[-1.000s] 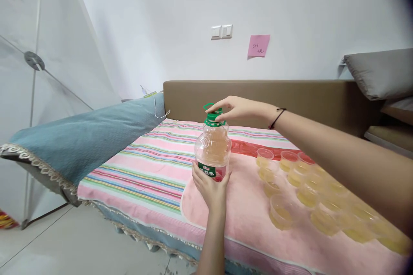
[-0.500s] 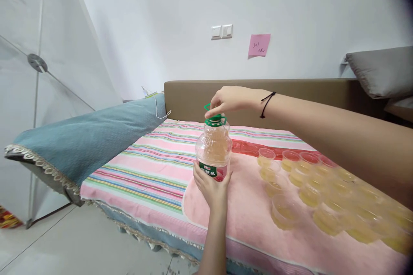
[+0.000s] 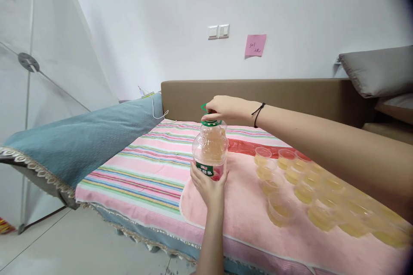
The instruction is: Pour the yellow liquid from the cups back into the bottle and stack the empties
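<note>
Left hand [image 3: 209, 187] grips bottle [image 3: 209, 150], upright at left end of mat [image 3: 243, 197], cups [image 3: 280, 211] to its right; right hand [image 3: 222, 106] closed round green top [image 3: 211, 123]; steady below without squeezing; keep upper pressure even.

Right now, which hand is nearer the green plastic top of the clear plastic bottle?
Right. The right hand is on the green plastic top; the left hand is lower, holding the clear plastic bottle by its label.
</note>
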Demonstrator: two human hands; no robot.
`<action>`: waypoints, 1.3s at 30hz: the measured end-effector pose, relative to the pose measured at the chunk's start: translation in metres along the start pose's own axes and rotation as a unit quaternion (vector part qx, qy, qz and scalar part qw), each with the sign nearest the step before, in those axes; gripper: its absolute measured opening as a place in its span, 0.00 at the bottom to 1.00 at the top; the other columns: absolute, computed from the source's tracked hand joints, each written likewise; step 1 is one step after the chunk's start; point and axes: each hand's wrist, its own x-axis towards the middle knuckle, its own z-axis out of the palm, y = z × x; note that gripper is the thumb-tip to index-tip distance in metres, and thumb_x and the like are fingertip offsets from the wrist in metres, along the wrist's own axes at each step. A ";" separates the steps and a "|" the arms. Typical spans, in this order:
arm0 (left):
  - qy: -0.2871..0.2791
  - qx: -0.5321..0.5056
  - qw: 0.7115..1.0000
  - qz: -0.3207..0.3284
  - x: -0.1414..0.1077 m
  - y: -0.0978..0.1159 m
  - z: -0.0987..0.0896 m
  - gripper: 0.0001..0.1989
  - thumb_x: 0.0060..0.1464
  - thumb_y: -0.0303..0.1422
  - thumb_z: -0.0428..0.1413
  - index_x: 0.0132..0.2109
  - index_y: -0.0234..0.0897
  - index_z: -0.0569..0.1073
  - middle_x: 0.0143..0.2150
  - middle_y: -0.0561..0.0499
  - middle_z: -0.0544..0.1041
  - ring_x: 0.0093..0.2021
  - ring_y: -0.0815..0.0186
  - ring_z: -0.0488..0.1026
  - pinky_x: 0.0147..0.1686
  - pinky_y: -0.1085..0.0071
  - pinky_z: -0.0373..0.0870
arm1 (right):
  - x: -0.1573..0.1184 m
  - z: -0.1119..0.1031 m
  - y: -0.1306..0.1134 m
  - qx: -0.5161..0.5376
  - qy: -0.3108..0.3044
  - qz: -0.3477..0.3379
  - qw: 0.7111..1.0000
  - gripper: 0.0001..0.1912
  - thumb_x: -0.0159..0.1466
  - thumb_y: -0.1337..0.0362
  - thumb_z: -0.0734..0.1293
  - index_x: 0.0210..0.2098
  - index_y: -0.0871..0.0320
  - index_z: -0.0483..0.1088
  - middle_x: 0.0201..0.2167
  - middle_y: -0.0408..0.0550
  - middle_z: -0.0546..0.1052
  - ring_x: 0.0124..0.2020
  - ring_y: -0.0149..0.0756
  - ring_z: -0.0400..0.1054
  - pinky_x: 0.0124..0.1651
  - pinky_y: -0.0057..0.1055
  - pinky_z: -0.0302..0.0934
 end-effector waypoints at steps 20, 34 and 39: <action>0.004 -0.008 1.000 0.013 0.002 -0.004 0.002 0.61 0.40 0.48 0.68 0.70 0.32 0.41 0.66 0.25 0.55 0.68 0.39 0.53 0.63 0.42 0.55 | -0.045 -0.006 -0.024 -0.030 0.168 0.155 0.973 0.28 0.72 0.49 0.48 0.41 0.60 0.72 0.32 0.52 0.79 0.33 0.40 0.70 0.32 0.33 0.45; 0.013 -0.062 0.997 0.051 0.001 0.008 -0.012 0.56 0.46 0.49 0.62 0.70 0.29 0.40 0.71 0.29 0.46 0.72 0.48 0.43 0.69 0.50 0.44 | -0.492 0.139 -0.073 0.278 0.178 0.541 0.774 0.14 0.63 0.52 0.57 0.38 0.42 0.72 0.24 0.45 0.78 0.24 0.46 0.74 0.31 0.43 0.69; 0.028 -0.116 0.982 0.148 -0.009 0.035 -0.032 0.35 0.56 0.44 0.55 0.65 0.27 0.60 0.66 0.32 0.62 0.69 0.51 0.54 0.67 0.53 0.51 | -0.606 0.208 -0.121 0.174 0.222 0.580 0.764 0.20 0.62 0.51 0.63 0.51 0.48 0.70 0.53 0.53 0.76 0.56 0.53 0.70 0.58 0.55 0.63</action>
